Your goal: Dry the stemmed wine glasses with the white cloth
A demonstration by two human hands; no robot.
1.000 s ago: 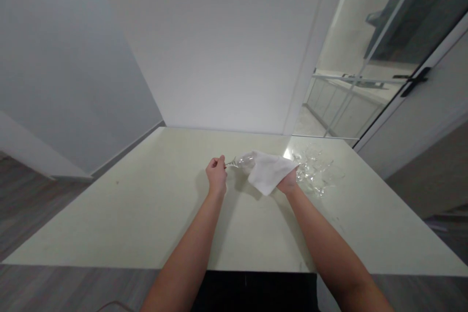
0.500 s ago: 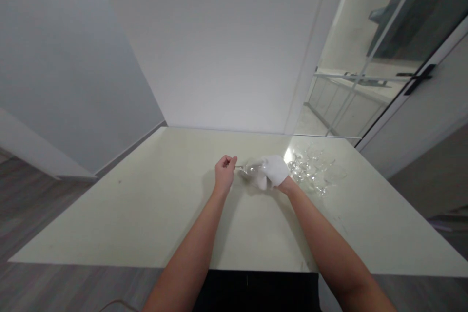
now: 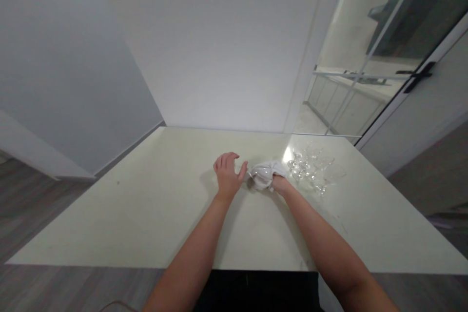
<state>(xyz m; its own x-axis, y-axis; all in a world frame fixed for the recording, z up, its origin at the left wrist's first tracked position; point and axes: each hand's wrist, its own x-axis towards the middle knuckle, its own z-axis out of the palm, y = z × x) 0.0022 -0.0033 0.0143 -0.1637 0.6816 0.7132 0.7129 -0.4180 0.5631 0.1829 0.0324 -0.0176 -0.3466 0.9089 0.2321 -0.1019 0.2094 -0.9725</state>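
My right hand (image 3: 281, 184) is closed on a crumpled white cloth (image 3: 269, 171) that is bunched around a clear stemmed glass (image 3: 257, 175), held low over the pale table (image 3: 146, 204). Only the heel of that hand and the wrist show; the cloth covers the fingers. My left hand (image 3: 227, 173) is just left of the glass, its fingers stretched up and apart and its thumb pointing toward the glass. I cannot tell whether the thumb touches the stem.
Several clear stemmed glasses (image 3: 314, 168) stand grouped on the table to the right of the cloth, near the far right corner. A white wall runs behind the table. A glass door with a black handle (image 3: 417, 78) is at the right.
The cloth hung loose over the glass and is now bunched tightly around it. My left hand has let go of its pinch on the stem, spread its fingers and shifted right toward the glass.
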